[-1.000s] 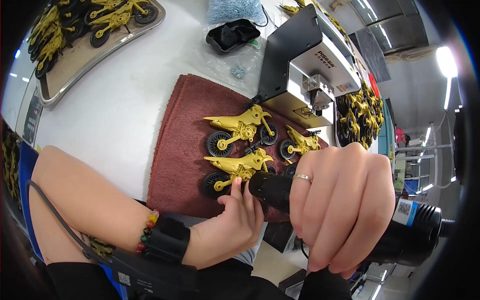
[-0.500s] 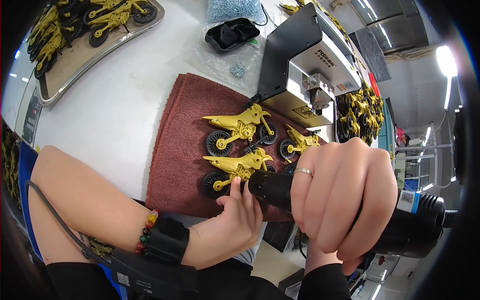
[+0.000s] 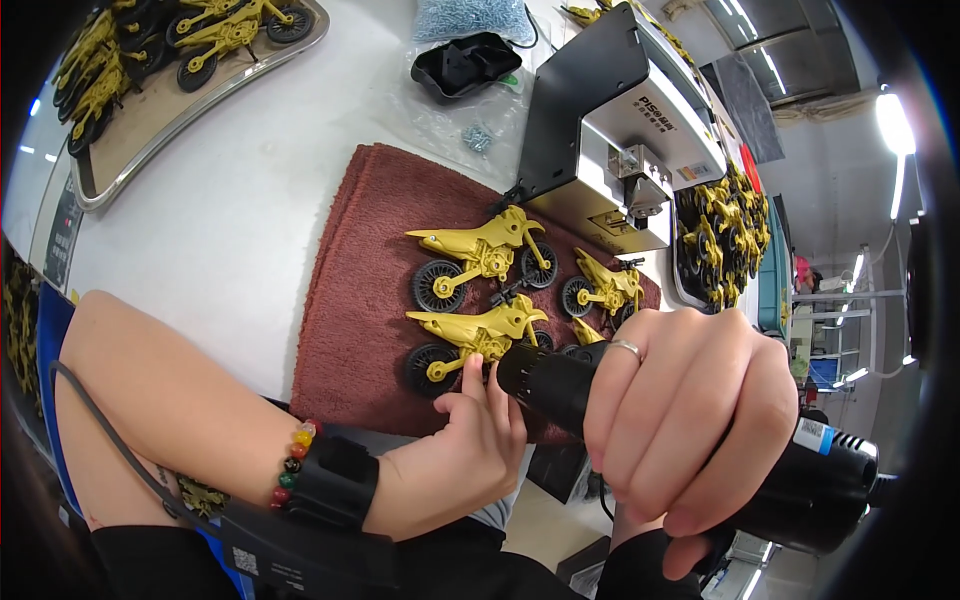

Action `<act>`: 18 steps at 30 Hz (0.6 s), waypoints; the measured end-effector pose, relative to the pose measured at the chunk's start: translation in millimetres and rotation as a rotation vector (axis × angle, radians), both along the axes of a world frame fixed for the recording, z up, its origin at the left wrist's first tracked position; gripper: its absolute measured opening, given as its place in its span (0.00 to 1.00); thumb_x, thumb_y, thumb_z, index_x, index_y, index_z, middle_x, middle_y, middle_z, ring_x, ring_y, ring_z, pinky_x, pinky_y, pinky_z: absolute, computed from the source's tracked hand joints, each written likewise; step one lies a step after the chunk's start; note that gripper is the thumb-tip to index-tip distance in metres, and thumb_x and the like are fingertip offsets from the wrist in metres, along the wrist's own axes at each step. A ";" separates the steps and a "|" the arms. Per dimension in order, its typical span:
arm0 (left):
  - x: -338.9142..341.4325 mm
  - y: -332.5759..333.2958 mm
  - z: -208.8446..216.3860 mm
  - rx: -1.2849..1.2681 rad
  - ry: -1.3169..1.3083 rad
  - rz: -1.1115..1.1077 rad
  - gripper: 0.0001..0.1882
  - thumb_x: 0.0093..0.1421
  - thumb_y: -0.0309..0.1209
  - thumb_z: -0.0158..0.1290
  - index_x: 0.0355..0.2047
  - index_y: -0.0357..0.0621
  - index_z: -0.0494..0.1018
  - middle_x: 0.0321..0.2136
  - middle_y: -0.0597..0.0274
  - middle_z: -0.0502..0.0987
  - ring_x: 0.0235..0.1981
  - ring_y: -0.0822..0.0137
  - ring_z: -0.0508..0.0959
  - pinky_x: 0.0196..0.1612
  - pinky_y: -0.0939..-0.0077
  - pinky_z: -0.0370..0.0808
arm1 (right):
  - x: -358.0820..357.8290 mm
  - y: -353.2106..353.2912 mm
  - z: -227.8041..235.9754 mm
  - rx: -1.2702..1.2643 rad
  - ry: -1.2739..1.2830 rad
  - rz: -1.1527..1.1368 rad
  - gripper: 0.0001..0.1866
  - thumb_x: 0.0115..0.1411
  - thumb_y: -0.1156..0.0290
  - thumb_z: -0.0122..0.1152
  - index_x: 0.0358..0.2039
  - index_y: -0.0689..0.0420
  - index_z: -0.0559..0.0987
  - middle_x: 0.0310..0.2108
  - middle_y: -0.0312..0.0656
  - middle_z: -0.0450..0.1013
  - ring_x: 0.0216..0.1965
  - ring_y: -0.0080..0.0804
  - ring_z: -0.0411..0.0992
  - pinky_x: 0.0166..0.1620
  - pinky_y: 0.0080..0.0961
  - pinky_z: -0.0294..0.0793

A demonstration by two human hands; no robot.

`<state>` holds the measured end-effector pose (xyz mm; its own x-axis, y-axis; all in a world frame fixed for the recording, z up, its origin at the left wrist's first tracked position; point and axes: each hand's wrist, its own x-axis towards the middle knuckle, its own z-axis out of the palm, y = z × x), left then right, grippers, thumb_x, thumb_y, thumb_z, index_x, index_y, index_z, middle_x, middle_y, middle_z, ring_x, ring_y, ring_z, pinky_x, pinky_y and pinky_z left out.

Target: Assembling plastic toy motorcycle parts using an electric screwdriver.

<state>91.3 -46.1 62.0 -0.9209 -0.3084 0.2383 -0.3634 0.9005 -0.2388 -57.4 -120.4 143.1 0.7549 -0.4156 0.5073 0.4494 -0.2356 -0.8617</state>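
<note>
My right hand (image 3: 680, 420) grips a black electric screwdriver (image 3: 800, 480), its tip pointing left at the nearest yellow toy motorbike (image 3: 470, 340). My left hand (image 3: 450, 470) steadies that motorbike with its fingertips at the frame near the front wheel. The toy lies on a dark red towel (image 3: 360, 260). A second yellow motorbike (image 3: 480, 255) lies just behind it, and a third (image 3: 605, 290) to the right. The screwdriver's bit is hidden behind my fingers.
A black and grey machine box (image 3: 610, 130) stands behind the towel. A tray (image 3: 150, 120) of finished yellow motorbikes sits far left, another heap (image 3: 720, 240) at the right. A black plastic dish (image 3: 470, 65) and a bag of screws (image 3: 470, 15) lie at the back.
The screwdriver has shifted slightly left toward the nearest motorbike. My left hand has stayed on the toy.
</note>
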 end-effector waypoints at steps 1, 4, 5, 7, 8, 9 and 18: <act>-0.3 0.0 0.1 0.000 -0.001 -0.001 0.16 0.52 0.32 0.42 0.29 0.26 0.72 0.29 0.38 0.76 0.22 0.54 0.76 0.29 0.65 0.74 | -0.1 -0.9 0.5 0.000 -0.001 -0.001 0.11 0.42 0.78 0.70 0.23 0.61 0.73 0.20 0.45 0.73 0.16 0.29 0.71 0.26 0.21 0.72; 0.4 0.7 -2.4 -0.007 0.003 0.000 0.16 0.52 0.32 0.42 0.29 0.27 0.72 0.29 0.38 0.76 0.22 0.53 0.76 0.28 0.66 0.74 | 1.3 -3.7 0.0 0.016 0.012 0.033 0.10 0.43 0.78 0.69 0.22 0.62 0.73 0.20 0.45 0.73 0.15 0.29 0.71 0.26 0.21 0.72; 0.2 1.8 -5.0 -0.006 0.014 0.011 0.16 0.52 0.32 0.42 0.28 0.27 0.72 0.28 0.38 0.76 0.23 0.53 0.76 0.28 0.66 0.73 | 1.9 -4.3 -1.1 0.022 0.005 0.033 0.10 0.43 0.78 0.69 0.22 0.62 0.73 0.20 0.45 0.73 0.15 0.29 0.71 0.25 0.21 0.71; 0.9 1.4 -4.9 -0.007 0.030 0.018 0.16 0.53 0.32 0.42 0.28 0.27 0.72 0.28 0.39 0.75 0.24 0.52 0.76 0.27 0.66 0.73 | 3.0 -4.3 -1.5 0.027 0.003 0.030 0.10 0.43 0.78 0.69 0.22 0.62 0.73 0.19 0.45 0.73 0.15 0.29 0.70 0.25 0.21 0.71; 1.9 1.0 -4.0 -0.004 0.015 0.012 0.16 0.53 0.32 0.42 0.28 0.27 0.72 0.28 0.39 0.75 0.24 0.51 0.76 0.28 0.66 0.73 | 4.1 -4.3 -2.0 0.031 -0.003 0.029 0.10 0.43 0.78 0.69 0.22 0.62 0.73 0.19 0.45 0.72 0.14 0.29 0.70 0.25 0.21 0.71; 1.2 0.4 -1.9 -0.001 -0.004 0.004 0.16 0.53 0.32 0.42 0.29 0.27 0.72 0.28 0.39 0.75 0.24 0.51 0.76 0.28 0.66 0.73 | 3.3 -4.2 -1.7 0.036 -0.014 0.027 0.10 0.43 0.78 0.69 0.22 0.63 0.73 0.19 0.45 0.72 0.14 0.29 0.70 0.24 0.21 0.71; 0.1 0.0 -2.2 0.007 0.000 0.006 0.17 0.53 0.33 0.42 0.29 0.27 0.72 0.26 0.41 0.76 0.24 0.51 0.77 0.27 0.67 0.72 | 9.8 -5.1 -1.8 0.078 -0.064 0.102 0.08 0.43 0.81 0.66 0.17 0.64 0.74 0.14 0.44 0.70 0.12 0.28 0.68 0.19 0.17 0.67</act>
